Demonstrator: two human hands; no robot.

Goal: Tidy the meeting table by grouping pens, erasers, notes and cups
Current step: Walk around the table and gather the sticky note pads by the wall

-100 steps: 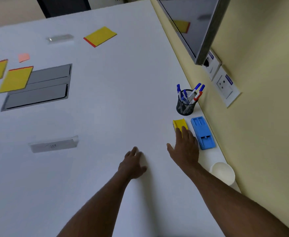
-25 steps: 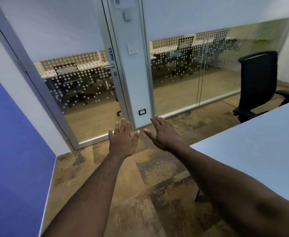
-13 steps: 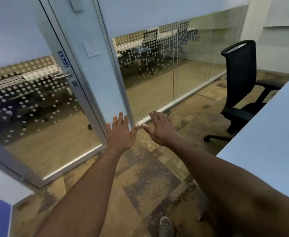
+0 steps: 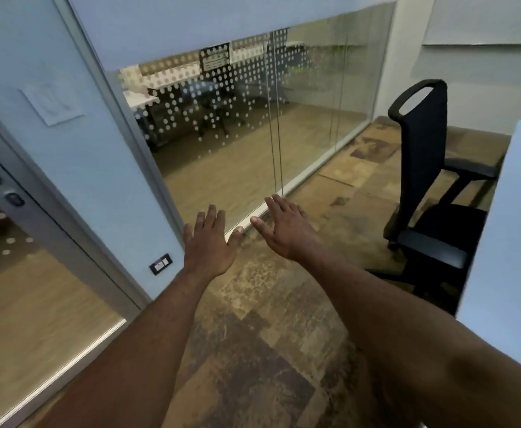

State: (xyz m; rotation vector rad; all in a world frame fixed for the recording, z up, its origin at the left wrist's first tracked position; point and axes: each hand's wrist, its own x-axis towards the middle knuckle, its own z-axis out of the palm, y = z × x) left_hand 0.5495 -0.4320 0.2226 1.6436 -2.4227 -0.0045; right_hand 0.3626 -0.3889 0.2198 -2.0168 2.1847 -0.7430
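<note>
My left hand [image 4: 209, 245] and my right hand [image 4: 283, 230] are stretched out in front of me over the floor, palms down, fingers spread, holding nothing. Both face a glass wall. Only an edge of the white meeting table [image 4: 506, 242] shows at the right. No pens, erasers, notes or cups are in view.
A black office chair [image 4: 426, 186] stands by the table's edge at the right. A glass partition [image 4: 253, 128] with a dotted pattern runs ahead, and a glass door [image 4: 21, 242] with a handle is at the left. Patterned carpet [image 4: 253, 366] covers the floor.
Four seconds ago my hands lay on the table by the pen cup and erasers. The view has since turned to the glass wall and keeps swinging right; my hands stay spread.
</note>
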